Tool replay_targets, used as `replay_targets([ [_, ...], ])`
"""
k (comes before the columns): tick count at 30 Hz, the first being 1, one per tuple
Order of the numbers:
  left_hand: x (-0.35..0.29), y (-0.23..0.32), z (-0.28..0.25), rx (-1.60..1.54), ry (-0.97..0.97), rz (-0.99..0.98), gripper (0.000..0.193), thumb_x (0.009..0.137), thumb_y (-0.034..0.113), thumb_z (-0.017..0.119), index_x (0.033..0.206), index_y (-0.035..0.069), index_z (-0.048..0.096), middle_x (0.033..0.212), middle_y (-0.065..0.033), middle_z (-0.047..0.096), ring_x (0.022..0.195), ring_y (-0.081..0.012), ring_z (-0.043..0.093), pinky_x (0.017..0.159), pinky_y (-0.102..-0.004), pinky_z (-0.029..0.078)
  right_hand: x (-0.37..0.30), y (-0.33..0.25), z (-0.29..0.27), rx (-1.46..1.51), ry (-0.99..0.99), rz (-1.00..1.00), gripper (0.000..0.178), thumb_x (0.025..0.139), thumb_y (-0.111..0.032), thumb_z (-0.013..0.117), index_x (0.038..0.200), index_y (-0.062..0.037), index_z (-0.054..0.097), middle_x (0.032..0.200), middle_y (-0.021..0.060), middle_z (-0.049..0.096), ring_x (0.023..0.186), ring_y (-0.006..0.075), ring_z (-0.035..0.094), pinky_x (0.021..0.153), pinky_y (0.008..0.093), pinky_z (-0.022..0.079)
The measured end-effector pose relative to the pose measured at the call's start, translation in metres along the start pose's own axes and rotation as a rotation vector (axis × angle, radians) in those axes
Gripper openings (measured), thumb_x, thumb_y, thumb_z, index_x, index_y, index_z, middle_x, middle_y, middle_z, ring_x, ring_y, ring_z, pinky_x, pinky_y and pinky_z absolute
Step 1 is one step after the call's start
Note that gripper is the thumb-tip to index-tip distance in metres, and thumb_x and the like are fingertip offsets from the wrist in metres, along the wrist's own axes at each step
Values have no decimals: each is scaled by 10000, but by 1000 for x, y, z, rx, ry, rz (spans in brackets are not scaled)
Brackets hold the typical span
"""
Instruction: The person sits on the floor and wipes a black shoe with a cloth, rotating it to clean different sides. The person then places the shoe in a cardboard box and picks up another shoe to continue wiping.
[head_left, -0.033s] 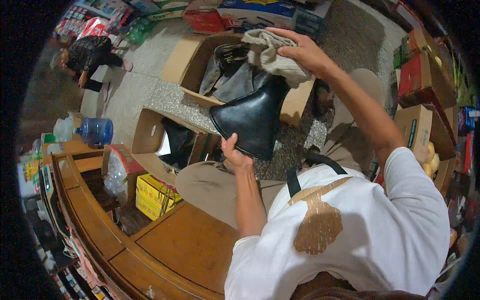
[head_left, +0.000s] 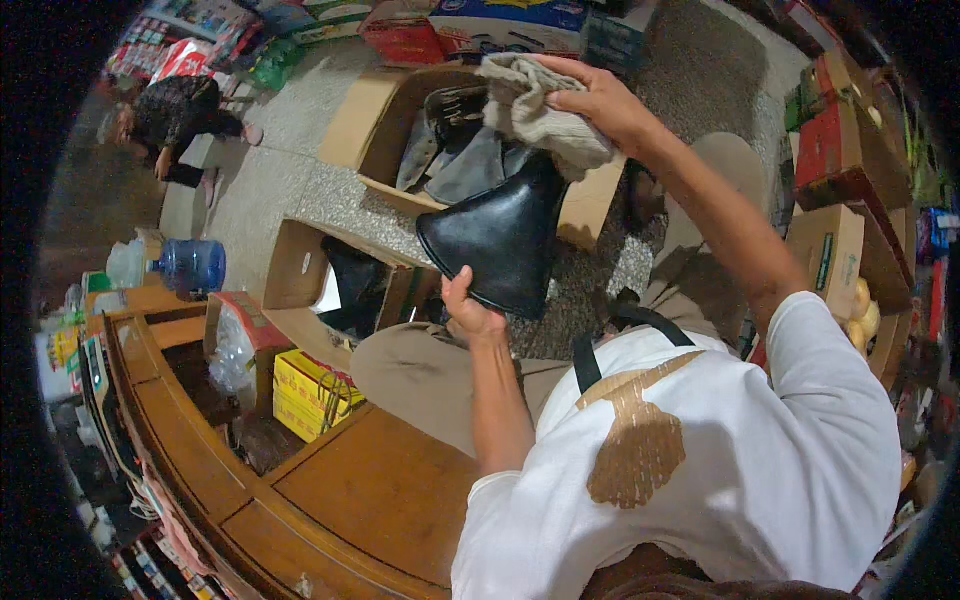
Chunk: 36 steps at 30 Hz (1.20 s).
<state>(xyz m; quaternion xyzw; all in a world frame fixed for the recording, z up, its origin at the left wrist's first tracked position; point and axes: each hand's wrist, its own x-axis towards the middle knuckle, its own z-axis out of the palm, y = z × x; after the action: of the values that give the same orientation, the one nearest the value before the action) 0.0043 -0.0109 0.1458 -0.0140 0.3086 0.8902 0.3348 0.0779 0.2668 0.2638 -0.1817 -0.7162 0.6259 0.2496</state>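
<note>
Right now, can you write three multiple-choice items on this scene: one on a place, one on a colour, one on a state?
1. Where is the water bottle?
A. on the floor, left
B. in a box
C. on the person's lap

2. What colour is the leather piece?
A. black
B. red
C. white

3. What does the right hand do?
A. hangs empty
B. grips a beige cloth
C. rests on the wooden counter

Key: 1 A, it lies by the counter's end. 2 A, glossy black, gripped below by the left hand. 3 B, fingers close on cloth.
</note>
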Motion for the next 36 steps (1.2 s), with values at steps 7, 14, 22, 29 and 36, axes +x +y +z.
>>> replay_targets([
  [7, 5, -6, -9, 124, 173, -68, 601, 729, 160, 638, 1308, 68, 506, 1246, -126, 546, 1113, -346, 549, 971, -531, 454, -25, 43, 67, -839, 118, -143, 375, 791, -126, 604, 1161, -118, 664, 1004, 147, 665, 939, 300, 628, 808, 430, 513],
  [14, -1, -8, -22, 128, 234, -7, 439, 882, 282, 566, 1251, 44, 548, 1263, -120, 564, 1125, -307, 558, 936, -508, 460, -111, 36, 132, -940, -418, -263, 326, 777, -216, 629, 1099, -163, 624, 1112, 158, 589, 1037, 335, 585, 781, 449, 515],
  [22, -1, -7, -13, 185, 181, 58, 488, 927, 328, 568, 1279, -3, 503, 1259, -159, 556, 1102, -320, 563, 935, -490, 470, -102, 49, 73, -1005, -358, -497, 335, 745, -246, 686, 1060, -155, 619, 1075, 99, 569, 1033, 316, 561, 737, 446, 508],
  [29, 10, -22, -19, 225, -16, 60, 451, 916, 291, 581, 1228, -26, 510, 1233, -163, 558, 1105, -315, 560, 949, -482, 461, -61, 45, 111, -1135, -207, -252, 192, 780, -221, 617, 919, -91, 639, 955, 149, 585, 882, 303, 613, 626, 420, 497],
  [36, -9, -11, 2, 327, 65, 93, 444, 939, 359, 554, 1187, -7, 511, 1167, -144, 557, 1099, -301, 552, 935, -447, 451, -128, 49, 125, -994, -321, -563, 214, 740, -216, 631, 931, -117, 632, 962, 142, 573, 852, 294, 625, 590, 416, 485],
])
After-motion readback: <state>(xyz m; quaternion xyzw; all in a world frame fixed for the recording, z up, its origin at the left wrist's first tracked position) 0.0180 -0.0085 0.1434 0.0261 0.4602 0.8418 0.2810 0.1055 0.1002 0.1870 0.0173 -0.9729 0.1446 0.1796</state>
